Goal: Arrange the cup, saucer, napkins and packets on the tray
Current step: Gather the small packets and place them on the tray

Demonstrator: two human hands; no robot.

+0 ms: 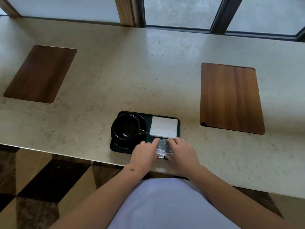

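A dark rectangular tray (148,119) lies near the front edge of the stone counter. On its left half a black cup (126,127) stands on a black saucer (142,121), handle pointing right. A stack of white napkins (163,126) lies on the tray's right rear. Grey printed packets (162,146) lie at the tray's right front. My left hand (144,154) and my right hand (182,152) rest on either side of the packets, fingers touching them and partly covering them.
Two wooden inlay panels are set in the counter, one at the far left (40,73) and one at the right (230,98). Windows run along the counter's back. A chequered floor shows below the front edge.
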